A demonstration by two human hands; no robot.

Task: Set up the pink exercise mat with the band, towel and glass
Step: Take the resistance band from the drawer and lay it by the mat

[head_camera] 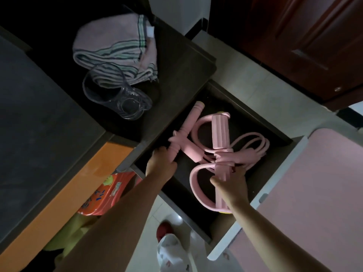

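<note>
1. Far left of frame: dark surface [35,114] w/ an orange edge [64,195] running diagonally to lower left.
2. Lower left-centre: orange-red printed bag [107,195] under that edge.
3. Upper centre-left: striped towel [115,46] folded on a dark cabinet top [176,63]; clear glass [115,91] just below it, touching the towel's lower edge.
4. Centre: left hand [161,163] at the near-left corner of the open drawer [279,138], fingers curled round one pink foam handle [173,147] of the band [220,134].
5. Centre-right: the band lies inside the drawer, tubes looped in a tangle.
6. Right hand [229,183] grips the band's ribbed foot piece [221,189], thumb over it, near the drawer's front.
7. Right side of frame: pink mat [314,193] flat on the tiled floor [245,91], just beside the drawer.
8. Upper right: dark red wooden door [304,46].
</note>
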